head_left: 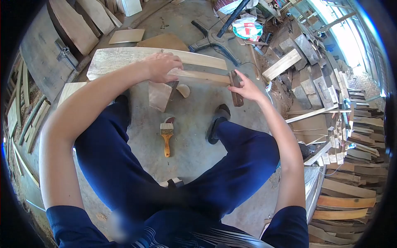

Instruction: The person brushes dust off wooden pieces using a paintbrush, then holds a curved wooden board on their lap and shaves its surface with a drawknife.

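A pale wooden board lies across in front of me, with a narrower light strip along its near right side. My left hand bends over the board, fingers and thumb closed around its near edge by the strip. At the strip's right end, my right hand grips a dark wooden block set crosswise, thumb on its near face and index finger by its top. Whether block and strip are joined I cannot tell. Below the board are a wooden block and a small rounded offcut.
A flat paintbrush lies on the floor between my legs. A black metal stand base is beyond the board. Stacked lumber fills the right side, with curved slats nearer. Large planks lean at the left back.
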Action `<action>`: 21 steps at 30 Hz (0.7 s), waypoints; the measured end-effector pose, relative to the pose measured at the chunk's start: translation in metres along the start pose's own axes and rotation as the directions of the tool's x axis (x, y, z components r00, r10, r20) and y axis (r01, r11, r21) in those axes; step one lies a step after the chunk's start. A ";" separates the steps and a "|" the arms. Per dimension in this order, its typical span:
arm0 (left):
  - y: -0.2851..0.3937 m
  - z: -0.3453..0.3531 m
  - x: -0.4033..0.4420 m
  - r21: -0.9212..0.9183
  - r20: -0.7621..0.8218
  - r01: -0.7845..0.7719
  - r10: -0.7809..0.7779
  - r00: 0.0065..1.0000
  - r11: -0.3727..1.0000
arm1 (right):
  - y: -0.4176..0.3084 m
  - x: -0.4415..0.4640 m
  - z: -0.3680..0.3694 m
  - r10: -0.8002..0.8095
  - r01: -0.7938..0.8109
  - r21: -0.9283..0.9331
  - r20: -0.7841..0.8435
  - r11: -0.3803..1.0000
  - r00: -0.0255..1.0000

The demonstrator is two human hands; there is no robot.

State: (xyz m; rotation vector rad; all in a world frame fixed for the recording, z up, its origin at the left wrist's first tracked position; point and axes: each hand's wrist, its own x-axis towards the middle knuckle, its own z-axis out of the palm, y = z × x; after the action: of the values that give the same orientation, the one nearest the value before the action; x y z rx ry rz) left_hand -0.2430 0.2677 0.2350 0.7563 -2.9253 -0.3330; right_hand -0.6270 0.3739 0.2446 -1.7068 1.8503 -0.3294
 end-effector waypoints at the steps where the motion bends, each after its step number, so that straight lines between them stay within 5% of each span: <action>1: 0.000 -0.001 0.000 0.003 0.004 -0.001 0.001 1.000 1.000 | -0.004 -0.002 0.000 0.028 -0.028 0.010 0.011 1.000 1.000; 21: 0.001 0.000 -0.001 -0.034 -0.003 0.018 -0.018 1.000 0.999 | -0.003 -0.004 0.001 0.013 -0.013 0.040 0.006 0.999 1.000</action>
State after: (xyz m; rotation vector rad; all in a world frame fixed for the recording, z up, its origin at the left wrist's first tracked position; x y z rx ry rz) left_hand -0.2420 0.2689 0.2347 0.7781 -2.9031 -0.3816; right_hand -0.6246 0.3771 0.2465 -1.6666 1.8381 -0.3530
